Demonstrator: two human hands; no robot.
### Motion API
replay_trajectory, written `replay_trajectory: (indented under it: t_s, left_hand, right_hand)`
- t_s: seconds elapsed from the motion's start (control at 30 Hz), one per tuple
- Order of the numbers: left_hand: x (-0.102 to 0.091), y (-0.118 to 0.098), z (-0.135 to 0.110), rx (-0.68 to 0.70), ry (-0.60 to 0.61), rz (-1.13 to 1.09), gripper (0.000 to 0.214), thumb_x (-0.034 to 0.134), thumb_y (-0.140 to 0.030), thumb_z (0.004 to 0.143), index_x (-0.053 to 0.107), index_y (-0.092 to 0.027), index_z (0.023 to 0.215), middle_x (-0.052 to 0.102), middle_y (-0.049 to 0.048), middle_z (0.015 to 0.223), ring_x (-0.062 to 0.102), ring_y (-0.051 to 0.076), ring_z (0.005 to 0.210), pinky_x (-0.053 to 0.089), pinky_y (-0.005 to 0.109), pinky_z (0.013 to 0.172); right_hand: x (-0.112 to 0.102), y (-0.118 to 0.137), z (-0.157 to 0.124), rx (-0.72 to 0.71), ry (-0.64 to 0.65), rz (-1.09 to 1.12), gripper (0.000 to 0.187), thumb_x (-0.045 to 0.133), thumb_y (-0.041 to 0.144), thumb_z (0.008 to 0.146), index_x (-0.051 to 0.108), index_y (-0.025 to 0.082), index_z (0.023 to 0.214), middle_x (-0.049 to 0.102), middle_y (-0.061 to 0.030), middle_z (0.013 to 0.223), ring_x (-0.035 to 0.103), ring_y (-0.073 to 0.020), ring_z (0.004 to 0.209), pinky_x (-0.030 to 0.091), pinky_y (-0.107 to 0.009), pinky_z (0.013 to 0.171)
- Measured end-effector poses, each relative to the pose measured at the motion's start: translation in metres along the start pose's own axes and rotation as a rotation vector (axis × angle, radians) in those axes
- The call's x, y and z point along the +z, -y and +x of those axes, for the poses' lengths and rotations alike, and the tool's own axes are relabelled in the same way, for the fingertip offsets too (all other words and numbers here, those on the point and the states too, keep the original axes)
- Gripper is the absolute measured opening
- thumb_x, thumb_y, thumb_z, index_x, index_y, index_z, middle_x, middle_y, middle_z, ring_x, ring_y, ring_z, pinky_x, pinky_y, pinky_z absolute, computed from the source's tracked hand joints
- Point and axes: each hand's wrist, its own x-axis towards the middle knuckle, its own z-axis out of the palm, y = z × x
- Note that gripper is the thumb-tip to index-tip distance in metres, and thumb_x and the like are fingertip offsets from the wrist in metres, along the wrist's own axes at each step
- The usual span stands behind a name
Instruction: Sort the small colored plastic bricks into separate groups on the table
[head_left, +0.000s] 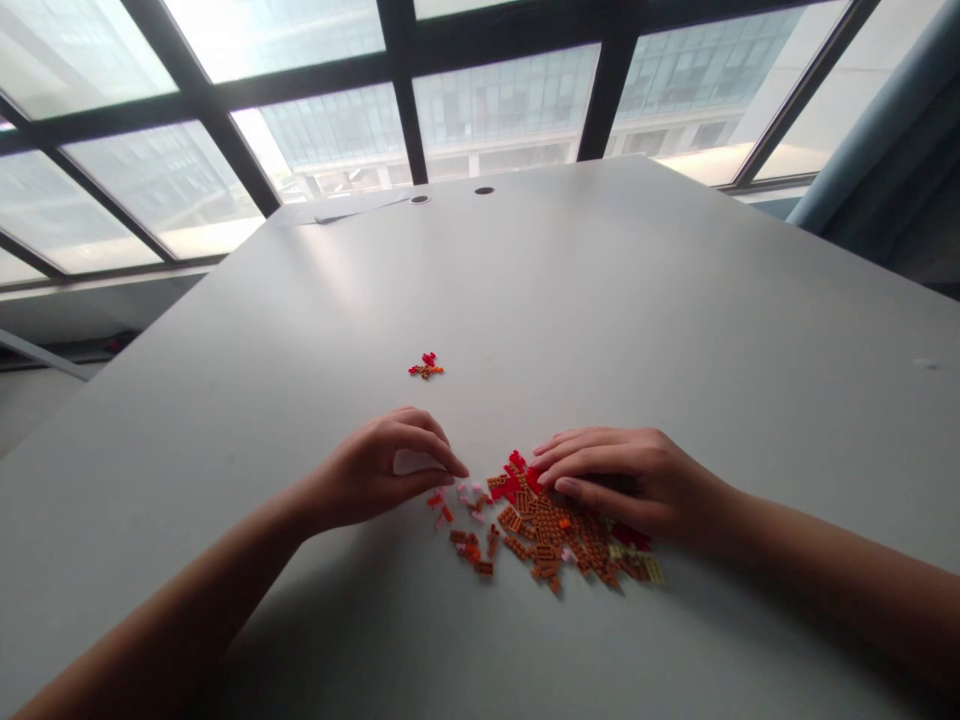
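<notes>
A heap of small toy building bricks [536,525], mostly brown with some red and yellowish-green ones, lies on the white table. Over its upper right side my right hand [626,470] rests with fingers stretched out, fingertips at the red bricks [516,462]. The palm hides part of the heap. My left hand [405,455] is at the heap's left, thumb and forefinger brought together just above loose pink bricks [471,490]. Whatever may be between those fingertips is too small to make out. Farther back sits a small cluster of red, brown and orange bricks [426,367].
The white table [600,280] stretches away to large dark-framed windows [510,110]. Two round holes show in its far part, one being a dark hole [484,190], with a flat sheet [352,208] nearby. A blue curtain [877,150] hangs at the right.
</notes>
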Motion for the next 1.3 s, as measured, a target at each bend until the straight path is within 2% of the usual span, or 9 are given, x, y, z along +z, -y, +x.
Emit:
replay_trajectory:
  t_s: [0.17,0.33,0.53,0.7,0.87,1.07,1.3]
  left_hand:
    - [-0.009,-0.002,-0.001,-0.049,0.110,0.164,0.006,0.070,-0.026,0.083,0.075,-0.022,0.083,0.061,0.0010,0.074,0.058,0.013,0.072,0.047,0.023,0.069]
    - [-0.010,-0.004,0.000,-0.042,0.116,0.206,0.005,0.071,-0.025,0.083,0.074,-0.022,0.081,0.061,0.0002,0.073,0.057,0.012,0.070,0.046,0.023,0.069]
    - [0.004,-0.019,-0.003,0.001,0.087,0.227,0.001,0.074,-0.025,0.081,0.074,-0.025,0.081,0.061,-0.0009,0.076,0.057,0.012,0.074,0.044,0.026,0.078]
    - [0.017,-0.034,-0.005,-0.041,0.160,0.345,0.011,0.073,-0.019,0.079,0.074,-0.030,0.081,0.060,-0.0018,0.076,0.055,0.014,0.077,0.040,0.030,0.082]
    - [0.019,-0.043,-0.005,-0.087,0.216,0.378,0.013,0.071,-0.015,0.078,0.072,-0.028,0.079,0.060,-0.0018,0.077,0.054,0.014,0.078,0.039,0.029,0.080]
    - [0.015,-0.040,-0.007,-0.087,0.198,0.371,0.013,0.073,-0.021,0.081,0.071,-0.031,0.089,0.064,-0.0025,0.083,0.056,0.016,0.085,0.038,0.031,0.084]
    - [0.016,-0.037,-0.006,-0.053,0.203,0.380,0.011,0.069,-0.021,0.085,0.073,-0.030,0.085,0.065,-0.0010,0.085,0.057,0.016,0.086,0.039,0.031,0.084]
  right_hand:
    - [0.001,-0.001,-0.001,-0.001,0.002,0.003,0.017,0.059,0.016,0.091,0.075,0.017,0.097,0.077,-0.0079,0.101,0.071,-0.0180,0.102,0.055,-0.029,0.097]
    - [0.001,-0.001,-0.001,0.007,0.009,0.000,0.017,0.059,0.017,0.091,0.075,0.017,0.097,0.077,-0.0080,0.101,0.071,-0.0186,0.102,0.055,-0.030,0.097]
    - [0.000,0.000,0.000,0.005,0.003,0.002,0.017,0.059,0.016,0.090,0.075,0.017,0.097,0.077,-0.0081,0.101,0.071,-0.0183,0.102,0.056,-0.028,0.095]
    - [-0.001,0.002,0.001,0.021,0.012,-0.005,0.018,0.059,0.017,0.091,0.076,0.018,0.097,0.077,-0.0080,0.102,0.071,-0.0195,0.102,0.056,-0.031,0.095]
    - [-0.001,0.000,0.001,0.009,0.013,-0.013,0.019,0.058,0.017,0.091,0.076,0.018,0.097,0.077,-0.0078,0.102,0.071,-0.0188,0.102,0.057,-0.031,0.094]
    - [0.000,-0.001,-0.001,0.004,0.013,-0.016,0.018,0.059,0.017,0.091,0.075,0.017,0.098,0.077,-0.0084,0.102,0.070,-0.0186,0.103,0.056,-0.031,0.095]
    - [-0.001,0.000,0.000,0.018,0.024,-0.016,0.019,0.058,0.018,0.092,0.075,0.018,0.099,0.077,-0.0078,0.103,0.070,-0.0189,0.104,0.057,-0.031,0.095]
